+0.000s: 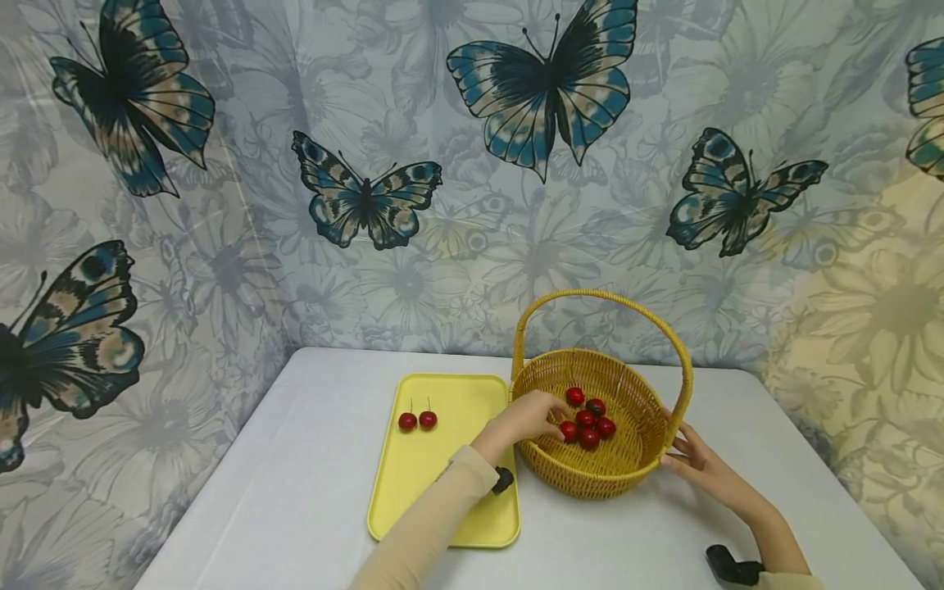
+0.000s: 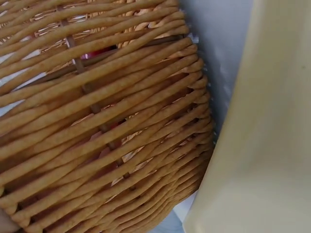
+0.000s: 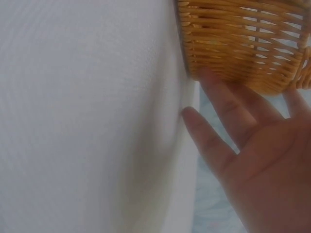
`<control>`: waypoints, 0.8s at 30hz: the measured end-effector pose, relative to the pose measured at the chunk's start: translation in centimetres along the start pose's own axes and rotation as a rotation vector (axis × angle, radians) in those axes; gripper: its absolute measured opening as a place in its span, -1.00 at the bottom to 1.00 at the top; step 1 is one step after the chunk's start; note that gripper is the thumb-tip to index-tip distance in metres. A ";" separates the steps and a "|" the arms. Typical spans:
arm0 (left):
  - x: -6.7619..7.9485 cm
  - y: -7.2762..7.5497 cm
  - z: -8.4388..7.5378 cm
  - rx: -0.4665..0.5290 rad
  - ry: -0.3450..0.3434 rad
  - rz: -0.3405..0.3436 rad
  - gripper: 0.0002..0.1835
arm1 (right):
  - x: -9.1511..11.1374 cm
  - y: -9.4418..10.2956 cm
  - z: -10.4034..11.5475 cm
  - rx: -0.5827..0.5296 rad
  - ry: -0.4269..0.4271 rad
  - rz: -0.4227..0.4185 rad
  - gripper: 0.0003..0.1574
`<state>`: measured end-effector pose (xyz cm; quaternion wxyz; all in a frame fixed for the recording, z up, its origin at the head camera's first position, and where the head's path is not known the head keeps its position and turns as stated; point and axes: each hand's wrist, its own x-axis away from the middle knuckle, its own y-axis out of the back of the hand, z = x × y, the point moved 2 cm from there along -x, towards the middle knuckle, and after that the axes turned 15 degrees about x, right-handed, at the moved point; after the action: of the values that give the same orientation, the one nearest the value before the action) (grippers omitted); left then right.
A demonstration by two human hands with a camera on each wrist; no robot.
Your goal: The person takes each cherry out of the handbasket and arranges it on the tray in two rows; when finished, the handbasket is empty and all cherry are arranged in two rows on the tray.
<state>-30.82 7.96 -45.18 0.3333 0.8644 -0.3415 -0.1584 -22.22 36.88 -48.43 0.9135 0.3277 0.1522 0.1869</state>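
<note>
A yellow wicker basket [image 1: 542, 471] with a tall arched handle stands on the table, several dark red cherries [image 1: 588, 439] lying inside. My left hand [image 1: 525, 419] reaches over the basket's left rim, thumb and fingertips right at the leftmost cherry [image 1: 569, 431]; I cannot tell whether they pinch it. The basket's outer weave [image 2: 107, 116] fills much of the left wrist view, where that hand is mostly hidden. My right hand [image 1: 704, 475] rests its extended fingers against the basket's right side near the handle base. In the right wrist view, these fingers [image 3: 233, 109] meet the weave [image 3: 233, 48].
Left of the basket lies a yellow tray [image 1: 398, 500], partly under my left forearm. Two cherries [image 1: 417, 420] with upright stems sit near its far left corner. A white cloth [image 1: 280, 475] covers the table, and a butterfly-patterned fabric backdrop [image 1: 413, 311] hangs behind it.
</note>
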 end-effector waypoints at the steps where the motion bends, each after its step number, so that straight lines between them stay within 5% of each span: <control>1: -0.1 0.0 0.0 -0.005 0.004 0.008 -0.65 | 0.0 0.0 0.0 0.002 0.004 -0.003 -0.09; 13: -1.1 -0.6 0.0 -0.064 0.075 0.042 -0.61 | 0.0 -0.1 0.3 -0.004 0.026 -0.005 -0.09; 24: -1.5 -1.0 0.0 -0.096 0.056 0.045 -0.81 | -0.1 -0.1 0.4 0.000 -0.006 -0.004 -0.08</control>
<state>-31.48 9.54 -45.78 0.3875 0.8436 -0.3433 -0.1427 -22.15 36.56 -48.14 0.9144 0.3279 0.1500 0.1841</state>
